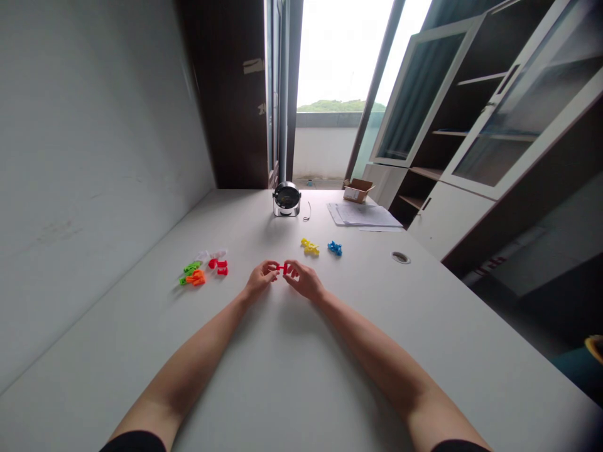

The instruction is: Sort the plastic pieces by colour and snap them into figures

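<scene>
A long white table [301,383] runs from the person towards a bright window, with a grey wall along its left edge. To the right stands a tall cabinet with white-framed glass doors [494,107], the doors swung open over dark shelves. At the far end of the table lies a loose stack of white papers [365,215]. Just behind it sits a small open cardboard box [357,189], and to the left of the papers a round black-and-silver device [287,199].

Both bare forearms stretch out over the middle of the table. The left hand [260,277] and the right hand [305,280] meet there, fingertips curled inward. Each pinches one end of a small red plastic piece [282,268], held between them just above the surface.

Off to the left lies a little cluster: a green plastic piece [191,269], an orange plastic piece [196,278] touching it, two more red plastic bits [219,267] and a pale clear one [203,255]. Beyond the hands, near each other but apart, rest a yellow plastic piece [309,247] and a blue plastic piece [335,248]. A round cable hole [401,257] sits in the tabletop to the right.
</scene>
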{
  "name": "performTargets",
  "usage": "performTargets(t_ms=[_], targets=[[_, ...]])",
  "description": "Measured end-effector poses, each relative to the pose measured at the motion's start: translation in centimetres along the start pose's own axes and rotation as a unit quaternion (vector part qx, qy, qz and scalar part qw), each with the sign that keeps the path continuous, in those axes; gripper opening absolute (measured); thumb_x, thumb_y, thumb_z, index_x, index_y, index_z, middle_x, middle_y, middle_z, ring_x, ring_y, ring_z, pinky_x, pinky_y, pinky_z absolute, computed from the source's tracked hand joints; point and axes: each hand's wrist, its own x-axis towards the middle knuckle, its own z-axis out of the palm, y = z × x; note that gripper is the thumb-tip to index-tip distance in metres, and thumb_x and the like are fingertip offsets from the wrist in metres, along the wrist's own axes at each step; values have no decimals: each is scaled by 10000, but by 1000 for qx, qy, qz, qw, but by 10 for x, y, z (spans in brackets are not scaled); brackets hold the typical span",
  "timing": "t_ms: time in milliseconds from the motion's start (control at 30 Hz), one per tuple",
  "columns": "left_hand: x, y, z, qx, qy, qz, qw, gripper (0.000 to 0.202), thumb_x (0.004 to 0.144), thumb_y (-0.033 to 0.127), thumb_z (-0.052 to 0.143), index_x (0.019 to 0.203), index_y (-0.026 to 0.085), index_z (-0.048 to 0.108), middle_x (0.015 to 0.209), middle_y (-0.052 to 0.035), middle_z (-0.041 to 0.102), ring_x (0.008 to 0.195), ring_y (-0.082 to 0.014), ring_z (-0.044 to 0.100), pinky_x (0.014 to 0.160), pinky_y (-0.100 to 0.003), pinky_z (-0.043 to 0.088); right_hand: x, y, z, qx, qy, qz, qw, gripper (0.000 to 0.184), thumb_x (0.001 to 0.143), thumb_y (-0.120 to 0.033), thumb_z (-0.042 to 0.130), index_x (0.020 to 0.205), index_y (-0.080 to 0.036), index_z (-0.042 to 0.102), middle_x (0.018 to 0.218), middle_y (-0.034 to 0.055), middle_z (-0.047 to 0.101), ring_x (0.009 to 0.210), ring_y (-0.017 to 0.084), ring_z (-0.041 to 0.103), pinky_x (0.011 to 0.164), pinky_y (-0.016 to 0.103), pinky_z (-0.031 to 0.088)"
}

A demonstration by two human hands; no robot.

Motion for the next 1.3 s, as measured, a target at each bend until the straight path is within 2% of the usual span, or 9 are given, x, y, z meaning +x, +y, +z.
performTargets(t_ms=[367,667,1033,1300], targets=[[0,-3,-1,23,-3,23,999,303,795,332,663,1034,146,647,917,-83,687,809,-164,635,742,-300,506,0,1,1,0,2,-1,1000,366,908,-308,633,1257,-249,540,898,14,692,713,139,633,736,261,504],[0,-2,-1,23,4,7,1000,337,800,389,665,1025,138,644,904,-80,679,773,-158,622,740,-303,499,-1,3,1,0,-1,-12,1000,403,916,-298,633,1303,-257,528,923,12,693,717,132,626,738,259,500],[0,-3,-1,36,5,-5,999,290,797,397,643,934,142,663,850,-66,675,730,-154,609,718,-292,490,-1,3,1,-17,-4,-17,1000,202,961,-317,566,1142,-238,604,931,29,697,716,139,632,732,253,494],[0,-5,-1,23,1,2,1000,355,790,393,684,1048,156,625,891,-63,673,725,-145,618,710,-288,496,0,0,-1,-31,-3,-30,999,143,972,-308,547,1051,-228,635,907,25,687,749,140,630,712,237,470]])
